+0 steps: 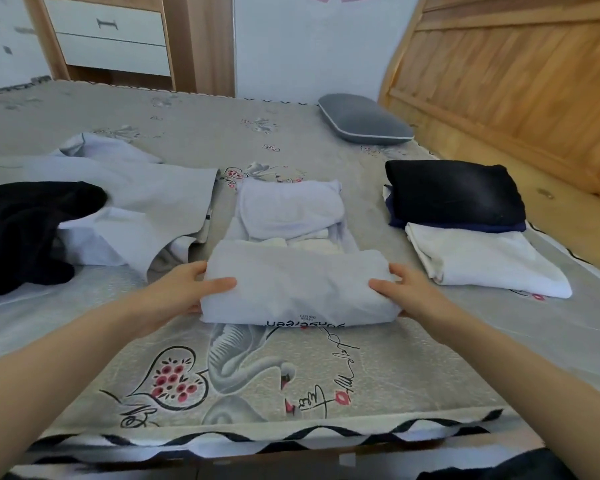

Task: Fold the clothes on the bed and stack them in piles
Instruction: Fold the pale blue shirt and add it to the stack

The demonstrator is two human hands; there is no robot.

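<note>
A folded white garment is lying on the bed, near its front edge, with its long axis running left to right across the view. Its printed lettering is sitting along the near edge, reading upside down to the camera.

The left hand is gripping the garment's left end, thumb curled over the top and fingers tucked round the far side. The right hand is gripping the right end the same way, thumb on top.

Just behind the garment, another pale folded piece is lying with its long axis pointing away from the camera.

To the right, a pile is sitting with a black piece on top, dark blue under it and white at the bottom. To the left, unfolded white clothes and a black one are lying loose. A grey pillow is resting by the wooden headboard.
</note>
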